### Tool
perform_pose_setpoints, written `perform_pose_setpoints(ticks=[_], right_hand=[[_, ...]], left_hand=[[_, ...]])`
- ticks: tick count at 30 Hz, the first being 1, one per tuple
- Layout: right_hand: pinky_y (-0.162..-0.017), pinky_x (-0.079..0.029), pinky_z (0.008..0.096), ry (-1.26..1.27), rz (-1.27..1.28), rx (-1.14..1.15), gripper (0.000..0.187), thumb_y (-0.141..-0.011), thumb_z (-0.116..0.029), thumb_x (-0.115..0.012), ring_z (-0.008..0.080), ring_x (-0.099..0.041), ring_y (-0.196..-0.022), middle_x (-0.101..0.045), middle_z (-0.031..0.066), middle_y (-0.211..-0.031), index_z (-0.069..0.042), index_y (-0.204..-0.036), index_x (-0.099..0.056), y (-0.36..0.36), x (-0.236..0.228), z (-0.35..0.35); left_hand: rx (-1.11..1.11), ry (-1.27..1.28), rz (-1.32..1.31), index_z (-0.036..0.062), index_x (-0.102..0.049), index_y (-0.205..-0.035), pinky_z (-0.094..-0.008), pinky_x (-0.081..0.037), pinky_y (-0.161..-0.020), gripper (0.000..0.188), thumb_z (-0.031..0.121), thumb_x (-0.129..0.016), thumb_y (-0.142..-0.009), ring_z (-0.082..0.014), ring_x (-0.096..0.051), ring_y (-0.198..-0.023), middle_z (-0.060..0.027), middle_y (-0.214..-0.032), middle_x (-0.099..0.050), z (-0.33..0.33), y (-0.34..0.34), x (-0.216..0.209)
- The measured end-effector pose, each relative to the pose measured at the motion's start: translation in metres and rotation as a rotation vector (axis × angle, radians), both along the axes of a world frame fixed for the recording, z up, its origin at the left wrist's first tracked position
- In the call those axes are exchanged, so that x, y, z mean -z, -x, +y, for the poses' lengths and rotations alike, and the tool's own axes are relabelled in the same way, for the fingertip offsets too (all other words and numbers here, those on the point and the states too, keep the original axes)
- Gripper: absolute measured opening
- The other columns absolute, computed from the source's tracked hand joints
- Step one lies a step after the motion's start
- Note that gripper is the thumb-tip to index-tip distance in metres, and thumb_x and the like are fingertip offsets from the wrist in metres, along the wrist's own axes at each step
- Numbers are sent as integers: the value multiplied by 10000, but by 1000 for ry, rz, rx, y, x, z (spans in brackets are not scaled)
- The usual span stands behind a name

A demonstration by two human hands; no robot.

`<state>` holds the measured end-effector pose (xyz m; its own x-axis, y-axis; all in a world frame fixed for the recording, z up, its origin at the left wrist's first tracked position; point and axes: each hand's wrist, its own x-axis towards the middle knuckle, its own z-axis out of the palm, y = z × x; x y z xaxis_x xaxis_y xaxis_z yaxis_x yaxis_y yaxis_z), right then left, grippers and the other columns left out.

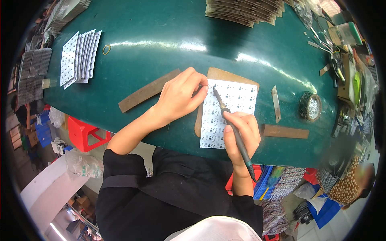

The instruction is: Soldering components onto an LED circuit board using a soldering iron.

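Note:
My right hand (243, 134) grips a soldering iron (237, 140) with a dark handle. Its tip meets the upper left part of a white circuit board (217, 128) dotted with dark marks. At that board's upper left edge, my left hand (181, 96) is closed in a pinch on a thin strand that looks like solder wire (204, 85), mostly hidden by the fingers. Beneath the board lies a brown backing board (225, 74), showing at the top and left. A brown wooden strip (136, 96) lies slantwise beside my left hand.
Several white boards (80, 58) stand in a row at the left, near a rubber band (106, 49). Stacked panels (245, 12) rise at the far edge. To the right are a metal strip (276, 104), a brown bar (285, 131) and a round tin (310, 107). Another person (345, 180) sits at lower right.

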<state>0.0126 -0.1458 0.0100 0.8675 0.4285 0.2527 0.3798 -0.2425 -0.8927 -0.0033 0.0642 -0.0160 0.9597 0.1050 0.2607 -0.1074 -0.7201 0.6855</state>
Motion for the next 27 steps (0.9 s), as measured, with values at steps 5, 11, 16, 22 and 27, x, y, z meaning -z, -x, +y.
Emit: perform_pose_setpoints(ticks=[5,11,16,22,27], right_hand=[[-706,-500,316,-4,0,-10,315,-738,21,-677,227,-616,-791,-599,122,-858,5,-1050,-716,-2,0,3],[-751,-499,330,40,-124,62,284,-767,6,-649,236,-619,-839,-618,124,-877,5,-1043,-717,-1,-1,-26],[-829,-473,356,425,-258,877,296,-919,-104,-619,259,-590,-934,-600,147,-945,2,-1195,-640,-25,1,-91],[-738,-493,376,-97,-94,698,234,-869,-55,-653,251,-590,-844,-566,133,-931,35,-1084,-629,-4,13,-97],[-664,-513,329,-154,-76,150,207,-772,2,-689,263,-627,-747,-626,167,-821,42,-972,-652,29,18,-46]], left_hand=[[-10,-19,12,58,-622,-896,-301,-446,-550,99,68,-702,-840,-162,-532,-621,-47,-766,-529,0,-1,1],[-50,20,20,71,-616,-924,-328,-449,-534,111,93,-693,-848,-175,-555,-602,-40,-765,-529,5,1,-9],[-81,152,93,56,-627,-903,-268,-367,-525,95,62,-702,-846,-109,-435,-577,-26,-762,-473,11,16,-23],[-40,190,21,48,-620,-865,-268,-386,-525,88,37,-690,-813,-128,-460,-596,-36,-767,-488,-4,30,-18],[-26,68,-35,58,-631,-849,-301,-443,-499,111,45,-710,-772,-159,-560,-596,-48,-774,-538,-13,29,-8]])
